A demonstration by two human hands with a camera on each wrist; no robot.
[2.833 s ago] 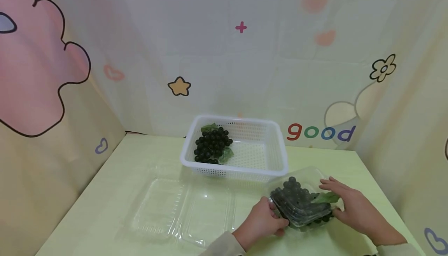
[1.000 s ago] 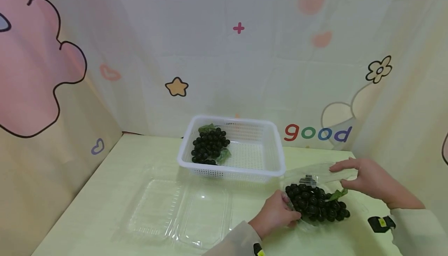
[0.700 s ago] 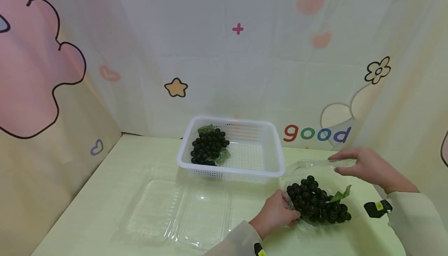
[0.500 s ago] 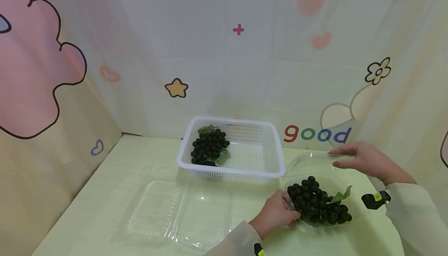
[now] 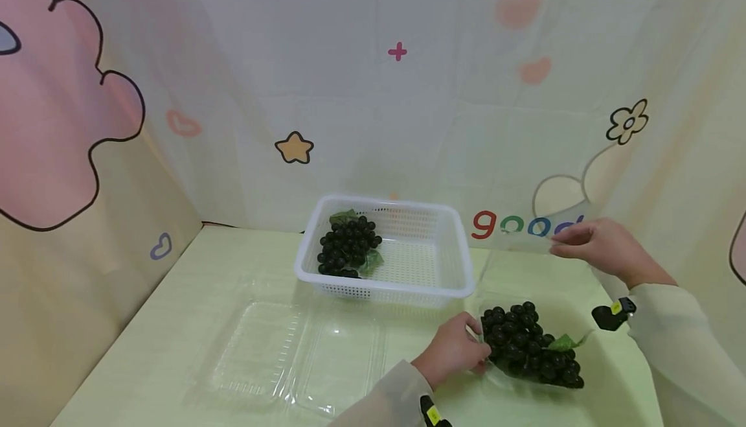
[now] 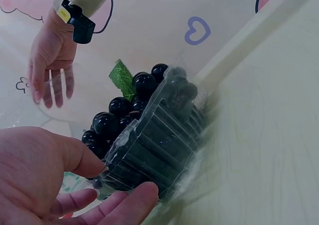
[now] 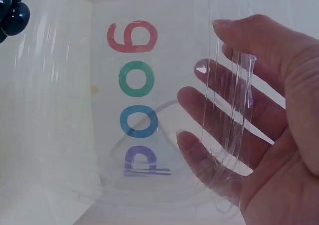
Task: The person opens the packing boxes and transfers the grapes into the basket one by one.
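Observation:
A bunch of dark grapes (image 5: 524,343) with a green leaf (image 6: 121,79) lies in the base of a clear plastic clamshell container (image 6: 157,150) at the table's right. My left hand (image 5: 454,348) holds the base's left side, thumb at the rim and fingers against the ribbed wall. Behind the grapes the container's clear lid (image 7: 227,8) stands raised, and my right hand (image 5: 612,249) holds its edge between thumb and fingers. In the right wrist view the fingers show through the plastic. The lid is nearly invisible in the head view.
A white perforated basket (image 5: 434,203) stands at the back middle, with another bunch of dark grapes (image 5: 348,242) in its left half. A second clear clamshell container (image 5: 297,356) lies unfolded on the pale yellow table (image 5: 157,349). A printed curtain (image 5: 350,90) hangs behind.
The right hand has lifted the lid from over the grapes, swinging it up and back, so the grapes are uncovered. The left hand has stayed at the container's left side.

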